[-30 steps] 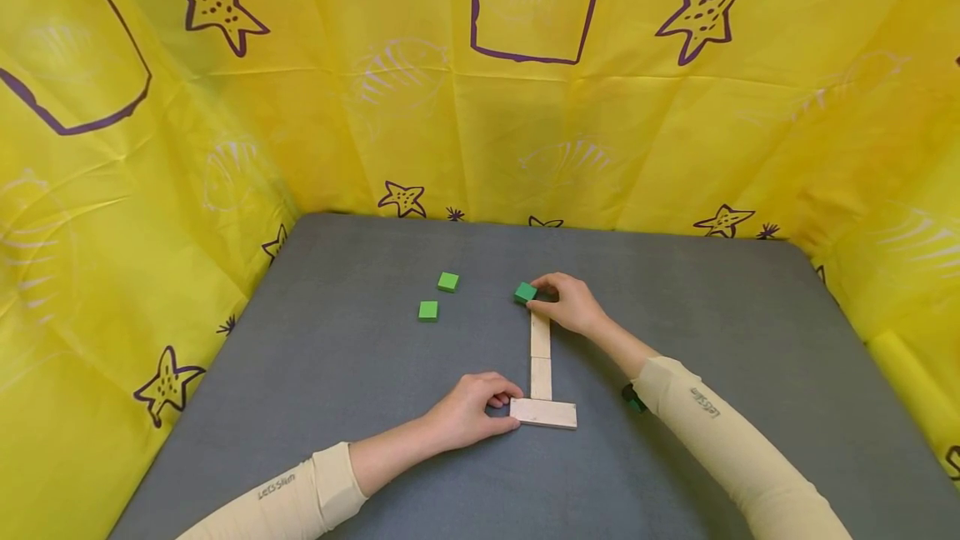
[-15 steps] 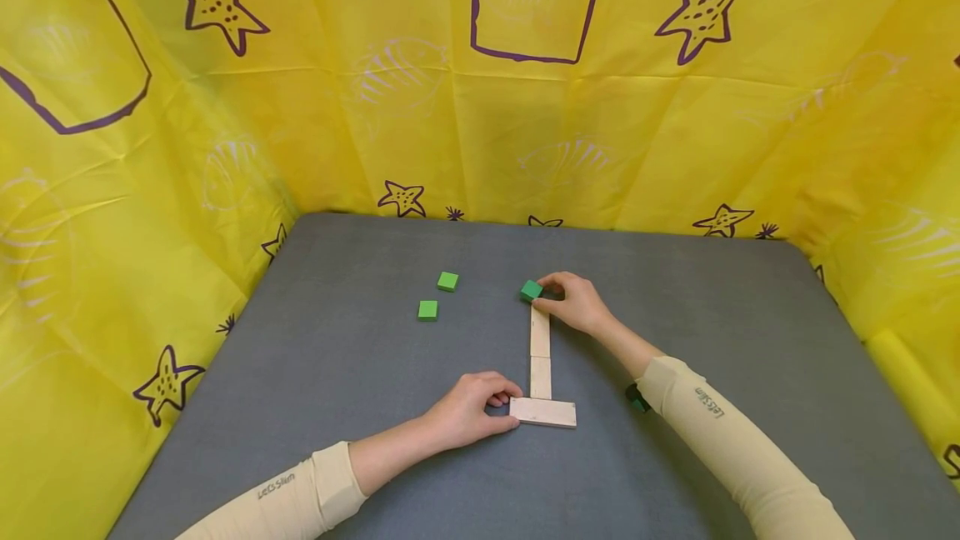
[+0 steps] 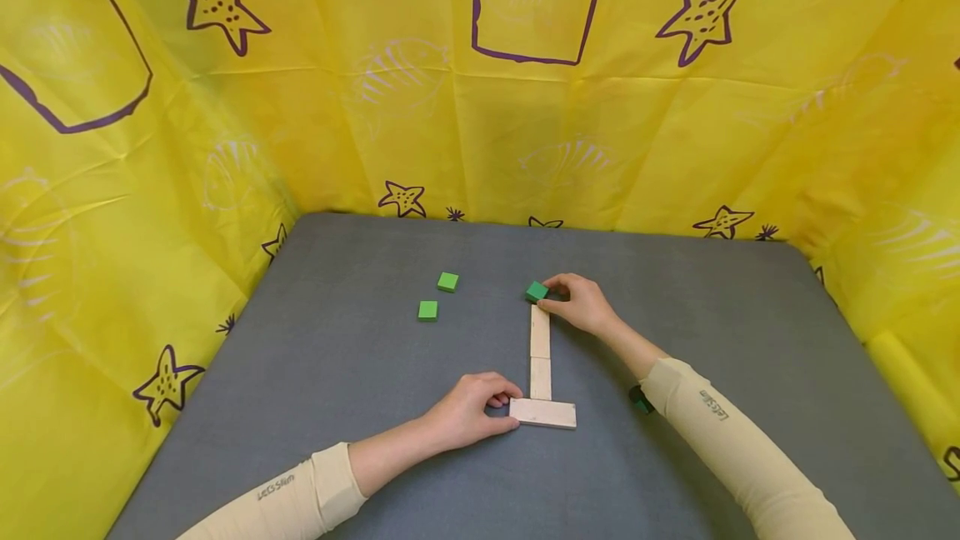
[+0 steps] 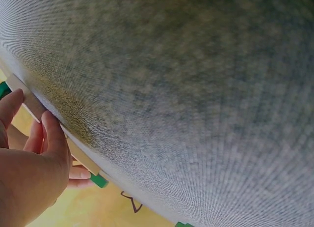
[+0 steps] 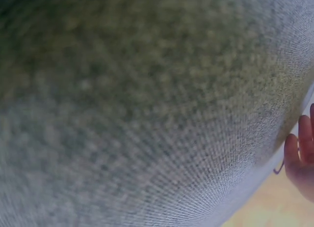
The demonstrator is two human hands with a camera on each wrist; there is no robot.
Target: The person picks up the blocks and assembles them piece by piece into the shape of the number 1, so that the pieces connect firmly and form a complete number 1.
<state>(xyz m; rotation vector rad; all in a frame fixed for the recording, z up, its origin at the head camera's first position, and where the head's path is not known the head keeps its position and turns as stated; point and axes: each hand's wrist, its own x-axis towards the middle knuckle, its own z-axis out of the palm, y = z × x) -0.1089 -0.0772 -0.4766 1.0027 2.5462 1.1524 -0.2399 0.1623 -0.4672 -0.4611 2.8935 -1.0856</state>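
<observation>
In the head view my left hand (image 3: 467,411) pinches the left end of a wooden block (image 3: 547,413) lying crosswise on the table; the left wrist view shows thumb and fingertips on this same block (image 4: 30,100). From its far side two narrower wooden blocks run away in a line, a short one (image 3: 541,378) and a longer one (image 3: 540,332). At the far end of that line my right hand (image 3: 583,304) pinches a dark green block (image 3: 536,291) between thumb and fingers. That block sits slightly turned against the line. The right wrist view catches only some right fingers (image 5: 303,148).
Two light green blocks, one farther back (image 3: 447,282) and one nearer (image 3: 427,311), lie left of the wooden line. A dark item with green (image 3: 641,399) shows beneath the right sleeve. Yellow patterned cloth (image 3: 495,132) walls the grey table (image 3: 337,315) at the back and sides.
My right hand has slid a little to the right with the dark green block, bringing it over toward the wooden line's far end. The left hand and wooden blocks stay put.
</observation>
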